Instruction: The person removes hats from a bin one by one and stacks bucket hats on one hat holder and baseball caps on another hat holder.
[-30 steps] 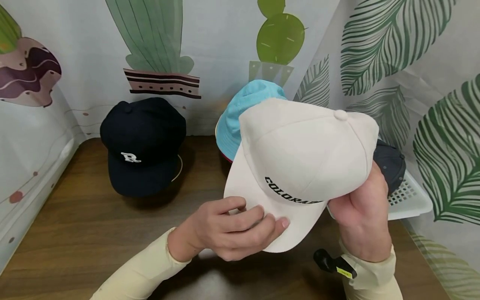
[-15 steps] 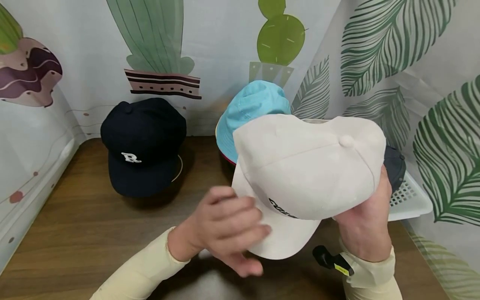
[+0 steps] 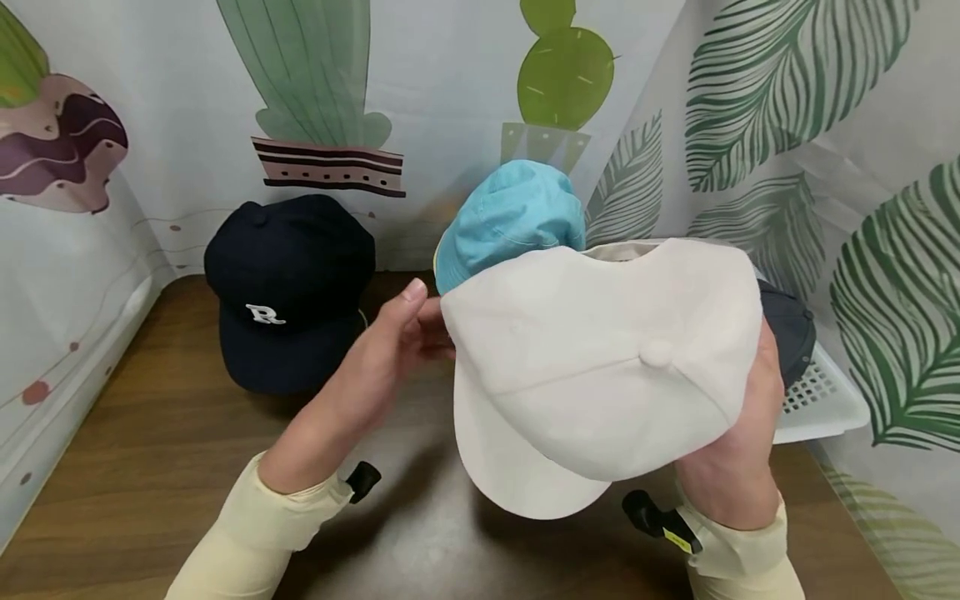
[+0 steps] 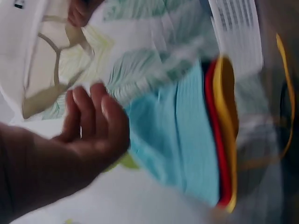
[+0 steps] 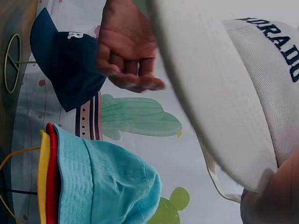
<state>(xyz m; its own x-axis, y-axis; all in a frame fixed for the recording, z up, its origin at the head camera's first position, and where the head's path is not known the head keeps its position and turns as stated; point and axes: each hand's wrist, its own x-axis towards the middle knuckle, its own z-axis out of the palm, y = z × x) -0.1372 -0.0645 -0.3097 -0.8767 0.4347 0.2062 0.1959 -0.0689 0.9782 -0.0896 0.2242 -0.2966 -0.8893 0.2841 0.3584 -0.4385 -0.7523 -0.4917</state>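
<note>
My right hand [image 3: 738, 442] grips the white baseball cap [image 3: 570, 350] by its right side and holds it up over the table. Crown and button face up in the head view, and the brim points toward me. Dark lettering [image 5: 280, 39] on the front shows in the right wrist view. Close to the cap's left edge is my left hand [image 3: 382, 350], thumb up, fingers partly behind the crown. The left wrist view shows its fingers [image 4: 98, 109] loosely bent with nothing in them, beside the cap's open underside [image 4: 49, 60].
Behind the white cap stands a light-blue bucket hat [image 3: 510, 212], stacked over red [image 5: 51, 172] and yellow [image 5: 43, 186] ones. A navy cap [image 3: 288, 283] with a white R sits at left on a wire stand [image 5: 11, 63]. At right, a white basket [image 3: 832, 404] holds a dark cap [image 3: 787, 329].
My left hand has come off the brim and moved up to the cap's left side, palm turned inward. The white cap has tipped forward, so its lettering no longer shows in the head view.
</note>
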